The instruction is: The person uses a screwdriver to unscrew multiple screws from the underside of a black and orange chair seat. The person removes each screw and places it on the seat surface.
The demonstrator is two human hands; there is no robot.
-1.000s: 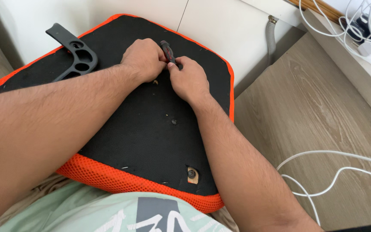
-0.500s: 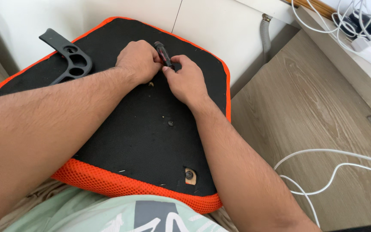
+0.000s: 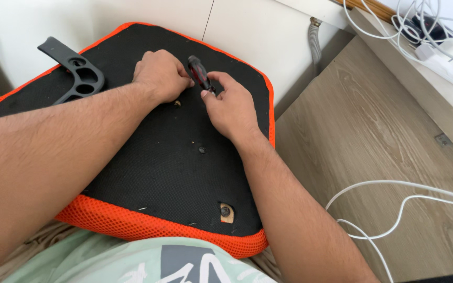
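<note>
A screwdriver (image 3: 198, 75) with a black and red handle stands tilted over the black underside of an orange-edged seat cushion (image 3: 148, 157), which lies across our lap and reaches toward a white wall. Our right hand (image 3: 229, 107) pinches the lower part of the handle, with the fingers (image 3: 208, 94) closed round it near the fabric. Our left hand (image 3: 159, 76) rests just beside it on the cushion, fingers curled shut and touching the handle's upper side; we cannot tell whether it truly grips the tool. The tip is hidden between our two hands.

Just below our left hand a small screw hole (image 3: 176, 104) shows in the fabric. A second dark hole (image 3: 201, 150) sits nearer the middle of the cushion, and a third (image 3: 226, 211), with bare wood around a bolt, lies near the front orange edge. A black plastic armrest bracket (image 3: 72, 73) with oval cut-outs lies on the far left corner of the cushion, well apart from our hands.

To our right is a wood-grain floor (image 3: 373, 131) with white cables (image 3: 394, 209) looping across it. A grey ribbed hose (image 3: 314, 42) runs down the wall behind.
</note>
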